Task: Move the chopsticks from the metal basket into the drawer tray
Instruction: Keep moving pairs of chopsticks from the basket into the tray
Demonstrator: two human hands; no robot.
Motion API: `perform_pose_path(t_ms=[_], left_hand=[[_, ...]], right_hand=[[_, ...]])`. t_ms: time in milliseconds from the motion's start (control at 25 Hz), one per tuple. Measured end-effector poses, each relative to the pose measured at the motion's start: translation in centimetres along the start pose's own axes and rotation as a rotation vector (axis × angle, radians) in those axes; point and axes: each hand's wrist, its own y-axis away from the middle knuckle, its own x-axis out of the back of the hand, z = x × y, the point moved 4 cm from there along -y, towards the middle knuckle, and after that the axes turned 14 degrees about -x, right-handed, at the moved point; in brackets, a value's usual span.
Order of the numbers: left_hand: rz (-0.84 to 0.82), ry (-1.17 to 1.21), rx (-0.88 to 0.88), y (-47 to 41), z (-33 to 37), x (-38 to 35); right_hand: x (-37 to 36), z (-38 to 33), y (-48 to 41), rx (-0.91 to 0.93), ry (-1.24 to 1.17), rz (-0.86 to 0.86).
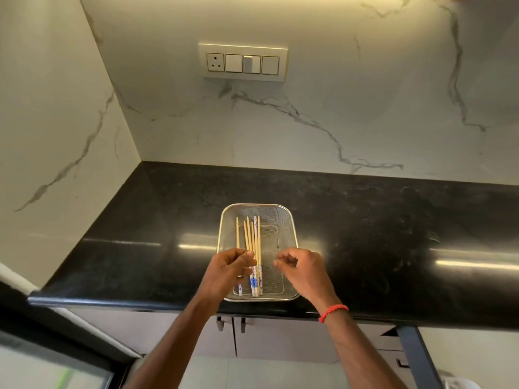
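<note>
A rectangular metal mesh basket (283,220) sits on the black countertop near its front edge. Several wooden chopsticks (250,237) with blue-and-white patterned ends lie lengthwise in its left half. My left hand (229,272) hovers over the chopsticks' near part, with thumb and fingers curled and touching them; whether it grips any I cannot tell. Over the basket's right half my right hand (302,269) has loosely bent fingers and holds nothing. No drawer tray is visible.
The black countertop (379,234) runs to the right and meets marble walls at the back and left. A switch panel (243,62) is on the back wall. Closed cabinet fronts with dark handles (243,324) lie below the counter edge.
</note>
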Motion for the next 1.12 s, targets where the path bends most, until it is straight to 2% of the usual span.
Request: perform_pose_path(t_ms=[160, 360, 680, 800, 960, 1120], left_hand=[[-0.006, 0.063, 0.046, -0.8, -1.1, 1.7], [-0.018, 0.141, 0.069, -1.6, -1.4, 2.9], [-0.047, 0.196, 0.072, -2.3, -2.0, 4.1], [-0.066, 0.212, 0.081, -2.9, -2.2, 3.9], [-0.066, 0.254, 0.063, -4.0, -1.5, 3.6], [0.001, 0.328, 0.032, -5.0, -0.8, 3.8]], right_hand=[[-3.6, -0.8, -2.7, -0.112, -0.002, 0.003], [-8.2, -0.4, -4.9, -0.207, 0.033, -0.141], [-7.9, -0.7, -5.7, -0.287, -0.089, -0.015], [-6.2, -2.1, -5.3, -0.278, -0.270, 0.021], [-5.3, -4.5, -3.7, -0.269, -0.589, -0.134], [-5.7, -5.9, -2.0, -0.249, -0.547, -0.264]])
